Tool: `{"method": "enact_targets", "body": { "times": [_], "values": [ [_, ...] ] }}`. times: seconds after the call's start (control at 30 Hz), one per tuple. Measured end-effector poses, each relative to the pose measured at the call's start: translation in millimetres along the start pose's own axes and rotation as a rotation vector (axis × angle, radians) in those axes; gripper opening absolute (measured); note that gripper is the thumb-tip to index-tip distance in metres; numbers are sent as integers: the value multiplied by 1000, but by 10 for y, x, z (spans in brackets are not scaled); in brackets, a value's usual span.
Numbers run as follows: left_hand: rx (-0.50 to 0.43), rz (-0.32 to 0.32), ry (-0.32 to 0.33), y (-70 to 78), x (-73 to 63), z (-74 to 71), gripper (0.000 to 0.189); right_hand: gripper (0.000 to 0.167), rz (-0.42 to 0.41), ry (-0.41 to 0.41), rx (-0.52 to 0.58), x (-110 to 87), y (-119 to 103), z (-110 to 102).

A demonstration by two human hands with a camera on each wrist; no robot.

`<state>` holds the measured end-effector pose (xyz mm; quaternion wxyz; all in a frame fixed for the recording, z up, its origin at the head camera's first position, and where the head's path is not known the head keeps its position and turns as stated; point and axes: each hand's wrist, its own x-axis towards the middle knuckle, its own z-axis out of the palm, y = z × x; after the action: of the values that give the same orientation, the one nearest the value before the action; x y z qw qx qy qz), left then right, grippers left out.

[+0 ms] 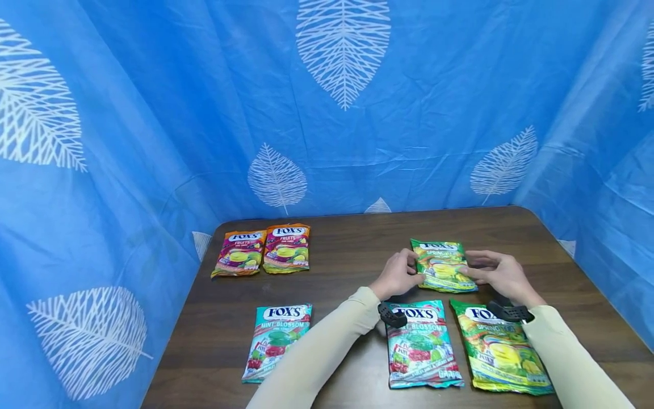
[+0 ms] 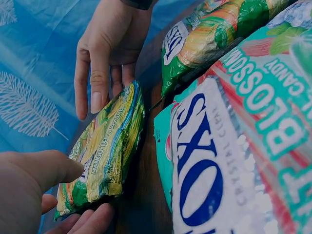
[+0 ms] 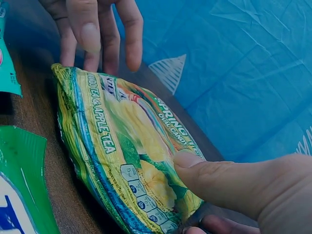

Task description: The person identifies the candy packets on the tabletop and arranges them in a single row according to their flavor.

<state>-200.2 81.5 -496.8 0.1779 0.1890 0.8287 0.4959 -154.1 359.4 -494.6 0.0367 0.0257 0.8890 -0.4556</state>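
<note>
A green-and-yellow Spring Tea candy bag (image 1: 442, 267) is between the two hands at the right rear of the table. My left hand (image 1: 398, 274) holds its left edge, with the thumb (image 2: 63, 168) over the top and fingertips low beside it. On the opposite edge, my right hand (image 1: 501, 275) pinches the bag, its thumb (image 3: 195, 168) lying on the printed front. Below the wrists lie a teal Mint Blossom candy bag (image 1: 421, 349) and a second Spring Tea candy bag (image 1: 503, 355), the latter partly covered by the right wrist strap.
Two orange-and-purple Fruits candy bags (image 1: 239, 254) lie side by side at the rear left. Another Mint Blossom bag (image 1: 278, 335) lies front left, partly behind the left sleeve. Blue leaf-print curtains (image 1: 357, 147) border the dark wooden table (image 1: 352, 244).
</note>
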Motion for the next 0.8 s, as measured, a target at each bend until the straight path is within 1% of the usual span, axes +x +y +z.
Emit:
{"method": "enact_targets", "body": {
  "times": [0.2,0.43,0.53,0.8],
  "values": [
    [-21,-19,24,-5,41,20,46,71,-16,-10,17,4,-13,22],
    [-51,-40,31,41,57,34,47,70,-16,-28,-20,31,-39,41],
    [-62,-50,40,54,59,44,45,72,-10,-36,-27,41,-63,47],
    [-73,-61,72,60,78,70,43,74,15,-28,-59,51,-90,54]
  ]
}}
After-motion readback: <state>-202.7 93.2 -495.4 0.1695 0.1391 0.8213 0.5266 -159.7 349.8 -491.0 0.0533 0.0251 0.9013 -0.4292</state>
